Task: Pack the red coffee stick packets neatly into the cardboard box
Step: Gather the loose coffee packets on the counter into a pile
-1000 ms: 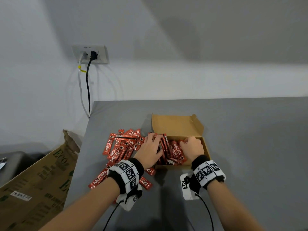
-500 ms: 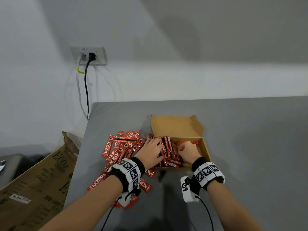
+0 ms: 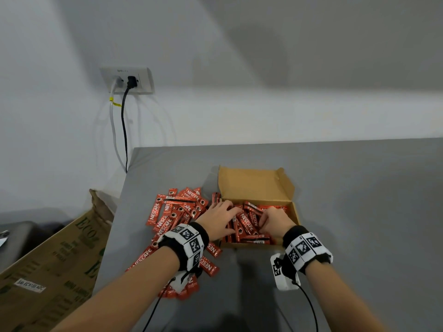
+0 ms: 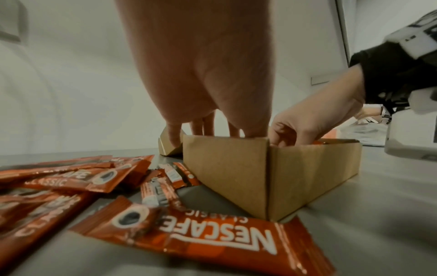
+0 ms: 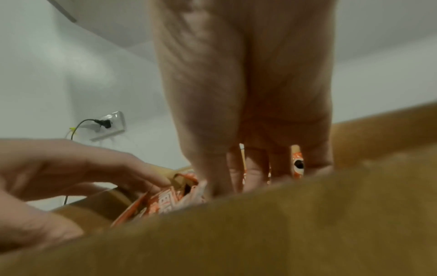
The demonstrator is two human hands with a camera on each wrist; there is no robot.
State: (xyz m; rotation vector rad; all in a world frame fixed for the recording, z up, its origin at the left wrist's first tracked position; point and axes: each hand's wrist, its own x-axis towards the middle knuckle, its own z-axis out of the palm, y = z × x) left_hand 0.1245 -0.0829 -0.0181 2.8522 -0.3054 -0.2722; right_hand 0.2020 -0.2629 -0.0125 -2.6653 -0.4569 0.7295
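An open cardboard box (image 3: pixel 254 185) sits mid-table with its lid folded back. Several red coffee packets (image 3: pixel 247 225) lie inside it, loosely askew. My left hand (image 3: pixel 219 218) reaches over the box's left wall (image 4: pixel 236 168), its fingers fairly straight and pressing on the packets. My right hand (image 3: pixel 275 222) is inside the box on the right, fingers and thumb curled onto packets (image 5: pixel 170 203). A loose pile of packets (image 3: pixel 175 212) lies on the table left of the box, partly under my left wrist. The fingertips are hidden among the packets.
The grey table (image 3: pixel 359 200) runs wide to the right of the box. A large brown carton (image 3: pixel 60 259) stands below the table's left edge. A wall socket (image 3: pixel 129 80) with cables hangs behind. A few packets (image 3: pixel 208 265) lie near my left wrist.
Both hands have drawn closer together over the packets in the box. The right hand moved left and nearer, uncovering a packet along the box's far right side.
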